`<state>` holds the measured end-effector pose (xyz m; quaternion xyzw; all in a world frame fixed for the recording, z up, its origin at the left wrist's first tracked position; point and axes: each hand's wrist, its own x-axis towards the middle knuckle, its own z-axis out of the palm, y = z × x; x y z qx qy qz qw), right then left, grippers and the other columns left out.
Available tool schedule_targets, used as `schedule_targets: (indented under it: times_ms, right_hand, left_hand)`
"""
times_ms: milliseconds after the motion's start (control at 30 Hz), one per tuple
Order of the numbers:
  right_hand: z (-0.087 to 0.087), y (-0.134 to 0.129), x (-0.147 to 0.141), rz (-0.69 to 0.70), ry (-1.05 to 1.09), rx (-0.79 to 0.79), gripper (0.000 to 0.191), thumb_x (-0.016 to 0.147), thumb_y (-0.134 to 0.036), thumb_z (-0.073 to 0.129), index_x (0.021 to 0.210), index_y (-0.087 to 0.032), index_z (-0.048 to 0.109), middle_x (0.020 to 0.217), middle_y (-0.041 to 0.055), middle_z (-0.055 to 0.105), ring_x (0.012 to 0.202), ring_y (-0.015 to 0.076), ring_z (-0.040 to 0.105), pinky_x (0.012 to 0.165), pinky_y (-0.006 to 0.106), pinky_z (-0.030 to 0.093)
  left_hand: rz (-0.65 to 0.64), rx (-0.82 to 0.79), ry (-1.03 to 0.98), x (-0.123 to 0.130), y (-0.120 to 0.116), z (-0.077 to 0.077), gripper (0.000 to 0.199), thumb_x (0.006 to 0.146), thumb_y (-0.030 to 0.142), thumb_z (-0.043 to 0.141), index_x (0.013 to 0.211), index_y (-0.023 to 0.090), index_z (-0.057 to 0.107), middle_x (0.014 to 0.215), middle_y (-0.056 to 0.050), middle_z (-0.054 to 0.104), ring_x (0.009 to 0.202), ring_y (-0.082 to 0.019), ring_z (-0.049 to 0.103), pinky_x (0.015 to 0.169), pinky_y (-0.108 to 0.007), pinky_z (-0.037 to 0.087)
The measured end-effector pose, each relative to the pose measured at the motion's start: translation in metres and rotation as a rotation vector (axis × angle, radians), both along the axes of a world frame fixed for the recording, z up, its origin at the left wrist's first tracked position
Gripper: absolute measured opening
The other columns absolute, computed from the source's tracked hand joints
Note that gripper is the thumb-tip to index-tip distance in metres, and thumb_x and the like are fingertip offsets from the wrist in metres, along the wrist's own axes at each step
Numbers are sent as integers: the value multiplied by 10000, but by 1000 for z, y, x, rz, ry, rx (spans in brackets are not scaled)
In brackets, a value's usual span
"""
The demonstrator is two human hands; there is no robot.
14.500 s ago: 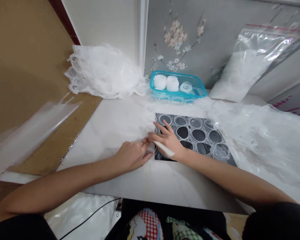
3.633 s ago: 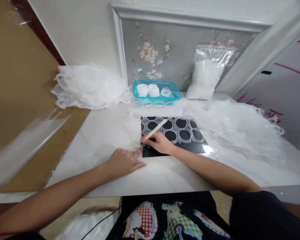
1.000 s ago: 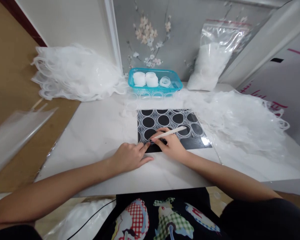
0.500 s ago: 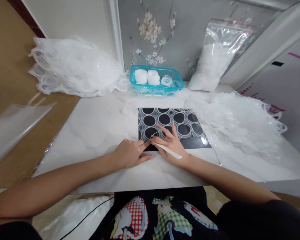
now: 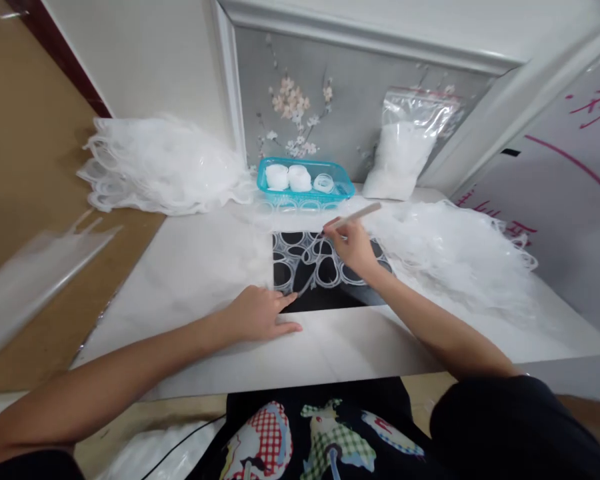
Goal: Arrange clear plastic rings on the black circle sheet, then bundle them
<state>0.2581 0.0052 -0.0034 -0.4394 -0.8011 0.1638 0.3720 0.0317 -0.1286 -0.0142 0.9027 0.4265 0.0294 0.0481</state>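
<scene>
My left hand (image 5: 260, 313) lies on the table at the lower left corner of a black sheet (image 5: 325, 300). Its index finger presses on that corner, with the thumb stretched apart below. My right hand (image 5: 354, 248) is closed around a slim, pale, stick-like tool (image 5: 364, 213) over the sheet's far edge. White ring-shaped outlines (image 5: 326, 270) cover much of the sheet. Some thin white loops (image 5: 307, 253) are pulled up and bent between the two hands. The tool's tip is hidden by my fingers, so its exact kind is unclear.
Behind the sheet stands a blue plastic basket (image 5: 307, 200) with white ring stacks. White ring webbing is heaped at the left (image 5: 160, 163) and right (image 5: 450, 250). A filled clear zip bag (image 5: 403, 150) leans against the floral panel (image 5: 300, 87).
My right hand has moved away from my left, toward the sheet's far edge, and the tool has swung upward. White loops have lifted off the sheet. My left hand stays nearly in place.
</scene>
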Motion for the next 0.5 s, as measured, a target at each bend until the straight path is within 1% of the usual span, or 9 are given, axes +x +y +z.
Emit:
schedule_targets:
  times_ms: [33, 100, 167, 200, 267, 367, 433, 500]
  right_hand:
    - [-1, -11, 2, 48, 32, -48, 233, 918, -286, 495, 790, -192, 665, 935, 99, 723, 968, 271, 636, 937, 488, 457]
    - [-6, -36, 4, 91, 107, -158, 193, 904, -312, 528, 822, -205, 666, 888, 65, 731, 885, 234, 669, 827, 385, 514]
    - [-12, -54, 5, 132, 179, -250, 195, 898, -353, 540, 851, -209, 662, 873, 54, 734, 824, 214, 686, 745, 338, 526]
    - [-13, -59, 4, 145, 219, -294, 207, 894, -378, 546, 856, -209, 658, 850, 51, 736, 788, 208, 690, 713, 328, 527]
    - [-15, -60, 4, 177, 304, -388, 241, 874, -432, 567, 857, -206, 650, 785, 46, 735, 732, 205, 693, 672, 322, 526]
    - [-14, -54, 1, 226, 430, -492, 306, 827, -502, 613, 866, -200, 642, 737, 45, 731, 702, 209, 694, 660, 327, 531]
    - [-14, -51, 0, 254, 485, -525, 341, 807, -532, 628, 868, -198, 643, 726, 44, 724, 691, 203, 687, 655, 324, 530]
    - [-16, -52, -1, 268, 500, -542, 362, 796, -554, 630, 858, -198, 647, 702, 37, 711, 666, 193, 674, 625, 311, 523]
  left_hand:
    - [-18, 54, -18, -1, 1, -2, 593, 905, 607, 445, 1220, 141, 631, 857, -66, 733, 659, -197, 684, 540, -287, 452]
    - [-52, 176, -69, -2, 4, -4, 524, 943, 562, 412, 1167, 157, 657, 882, -58, 731, 638, -169, 677, 503, -262, 430]
    - [-73, 299, -124, -2, 8, -3, 457, 967, 504, 413, 1133, 160, 665, 850, -41, 727, 612, -147, 666, 464, -245, 397]
    - [-78, 359, -150, -1, 11, -2, 418, 974, 468, 424, 1118, 159, 667, 823, -31, 723, 594, -137, 658, 450, -240, 383]
    - [-78, 472, -197, 2, 17, 2, 328, 985, 376, 446, 1074, 159, 675, 792, -14, 720, 575, -119, 647, 442, -232, 370]
    - [-99, 620, -242, 8, 28, 9, 234, 979, 258, 467, 998, 171, 683, 751, 13, 705, 561, -100, 629, 439, -226, 360]
    - [-134, 688, -238, 13, 36, 12, 207, 967, 215, 479, 949, 178, 681, 694, 31, 675, 536, -91, 601, 427, -227, 342]
    - [-166, 717, -216, 16, 41, 13, 213, 962, 177, 470, 906, 185, 675, 648, 41, 641, 512, -84, 571, 421, -230, 328]
